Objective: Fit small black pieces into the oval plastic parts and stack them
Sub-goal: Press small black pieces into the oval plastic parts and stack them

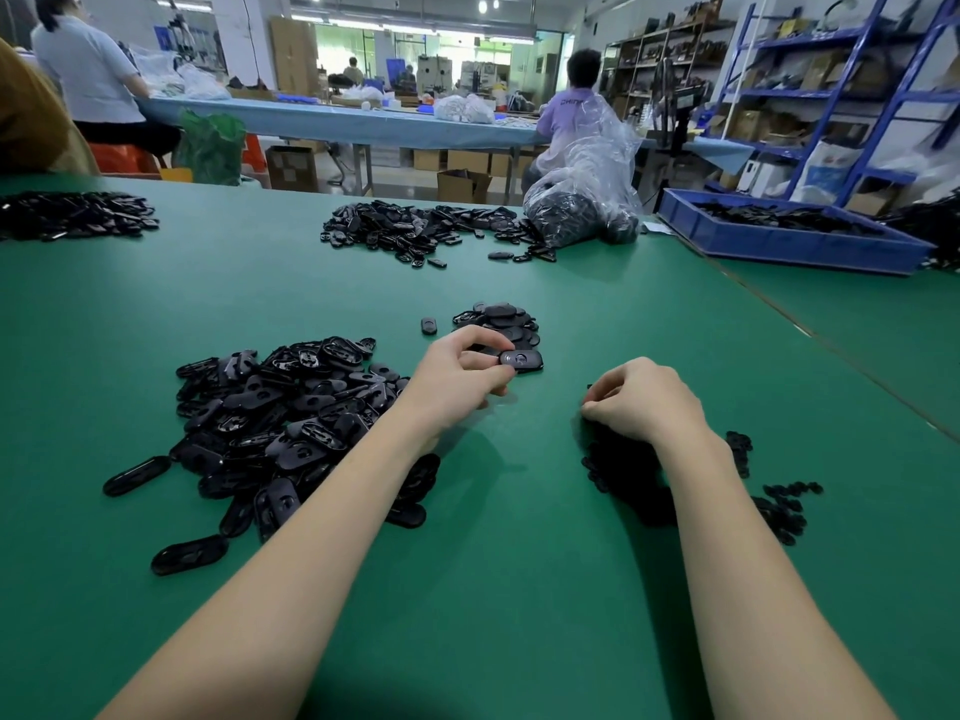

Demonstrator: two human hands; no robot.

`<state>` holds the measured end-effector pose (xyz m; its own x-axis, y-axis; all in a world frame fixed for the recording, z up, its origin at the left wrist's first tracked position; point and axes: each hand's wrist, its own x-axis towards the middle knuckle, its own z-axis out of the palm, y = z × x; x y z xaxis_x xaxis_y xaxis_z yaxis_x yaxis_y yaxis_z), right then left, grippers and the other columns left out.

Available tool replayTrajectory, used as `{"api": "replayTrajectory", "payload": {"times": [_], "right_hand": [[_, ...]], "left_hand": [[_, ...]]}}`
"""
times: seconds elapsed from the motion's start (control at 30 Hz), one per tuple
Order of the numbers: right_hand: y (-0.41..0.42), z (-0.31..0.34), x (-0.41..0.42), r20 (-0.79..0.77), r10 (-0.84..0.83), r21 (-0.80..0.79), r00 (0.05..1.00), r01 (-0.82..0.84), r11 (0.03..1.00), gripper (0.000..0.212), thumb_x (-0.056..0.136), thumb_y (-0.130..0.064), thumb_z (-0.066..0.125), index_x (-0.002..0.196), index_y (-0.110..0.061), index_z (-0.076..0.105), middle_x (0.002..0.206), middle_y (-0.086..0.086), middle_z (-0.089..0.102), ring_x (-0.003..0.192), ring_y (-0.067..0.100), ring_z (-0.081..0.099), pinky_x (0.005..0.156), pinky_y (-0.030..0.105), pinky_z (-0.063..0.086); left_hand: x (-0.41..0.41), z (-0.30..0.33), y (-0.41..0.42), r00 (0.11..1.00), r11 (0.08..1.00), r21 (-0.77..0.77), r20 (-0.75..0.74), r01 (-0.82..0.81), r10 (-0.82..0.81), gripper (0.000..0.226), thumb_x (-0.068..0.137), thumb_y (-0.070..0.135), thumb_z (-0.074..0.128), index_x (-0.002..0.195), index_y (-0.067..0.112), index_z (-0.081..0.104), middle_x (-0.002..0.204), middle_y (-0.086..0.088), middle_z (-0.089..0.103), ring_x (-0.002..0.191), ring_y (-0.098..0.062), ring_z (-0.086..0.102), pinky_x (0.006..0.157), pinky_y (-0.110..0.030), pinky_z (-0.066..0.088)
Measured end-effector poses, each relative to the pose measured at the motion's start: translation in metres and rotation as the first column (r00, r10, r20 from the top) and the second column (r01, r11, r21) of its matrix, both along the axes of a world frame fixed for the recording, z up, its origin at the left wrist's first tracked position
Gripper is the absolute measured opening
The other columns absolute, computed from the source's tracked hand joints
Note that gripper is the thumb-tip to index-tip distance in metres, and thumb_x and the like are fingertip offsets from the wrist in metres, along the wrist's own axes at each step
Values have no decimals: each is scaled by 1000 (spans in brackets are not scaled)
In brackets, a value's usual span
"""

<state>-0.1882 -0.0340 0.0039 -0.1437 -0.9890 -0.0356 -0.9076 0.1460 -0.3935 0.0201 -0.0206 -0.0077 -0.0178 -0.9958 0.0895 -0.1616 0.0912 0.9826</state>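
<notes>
Left grip pinches an oval part at the near edge of the stack

I see my left hand (457,374) pinching an oval part (521,360) beside the stack (501,322) on the green worktop (519,589); right hand (636,400) curled over small black pieces (779,504), whether it holds one I cannot tell

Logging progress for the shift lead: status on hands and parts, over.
Left hand pinches oval part by the finished pile. Right hand curled over small black pieces; grip unclear. Nothing in the way.
</notes>
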Motion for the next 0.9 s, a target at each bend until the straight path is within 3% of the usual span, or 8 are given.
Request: {"api": "replayTrajectory", "payload": {"times": [0.1, 0.47, 0.5, 0.57, 0.67, 0.73, 0.9], "right_hand": [[0, 1, 2, 5, -1, 9, 1000, 1, 1000, 9, 83, -32, 72, 90, -33, 77, 104, -2, 73, 98, 25, 64, 80, 29, 48], [-1, -4, 5, -19, -44, -53, 999, 43, 998, 15, 93, -32, 65, 103, -30, 76, 108, 4, 71, 94, 29, 59, 77, 30, 44], [-2, -4, 4, 22, -29, -68, 999, 30, 997, 14, 94, -32, 64, 101, -28, 76, 105, 2, 72, 94, 28, 61, 77, 30, 46], [-5, -4, 3, 245, 40, -116, 969, -12, 993, 13, 95, -30, 64, 93, -25, 76, 94, -6, 76, 90, 19, 64, 74, 28, 49], [-2, 5, 9, 564, 139, -121, 814, -85, 989, 14, 94, -29, 67, 87, -22, 77, 82, -13, 78, 69, 11, 54, 64, 24, 46], [0, 8, 12, 644, 164, -87, 747, -142, 986, 11, 93, -30, 71, 91, -21, 78, 84, -11, 79, 67, 11, 50, 62, 23, 43], [0, 11, 16, 690, 162, -72, 705, -156, 985, 5, 90, -24, 73, 90, -23, 78, 86, -10, 79, 66, 10, 49, 54, 19, 37]], "left_hand": [[0, 0, 0, 1000, 1000, 0, 1, 4, -4, 19, 90, 10, 68, 100, 25, 66, 88, 0, 75, 71, -5, 69, 62, -17, 51], [-2, -2, 1, 1000, 1000, -7, 2, 1, -1, 17, 91, 9, 69, 103, 22, 66, 80, 5, 72, 66, -4, 68, 57, -16, 50], [-2, -3, 1, 1000, 1000, -7, 7, 2, -1, 17, 91, 10, 68, 102, 22, 66, 81, 5, 72, 67, -5, 68, 59, -17, 50], [-2, -3, 1, 1000, 1000, -7, 11, 0, 0, 17, 91, 10, 69, 101, 23, 66, 81, 5, 72, 68, -6, 68, 60, -18, 50], [-1, -3, 1, 1000, 1000, -21, 7, -16, 16, 17, 90, 11, 69, 101, 24, 67, 81, 5, 72, 68, -5, 68, 59, -17, 51], [-1, -2, 1, 1000, 999, -42, 6, -28, 28, 17, 90, 11, 69, 100, 24, 67, 81, 6, 73, 68, -4, 67, 58, -15, 50], [-4, -1, 1, 999, 996, -83, 22, -37, 39, 19, 91, 8, 68, 98, 26, 67, 83, 2, 74, 67, -5, 65, 58, -14, 49]]}}
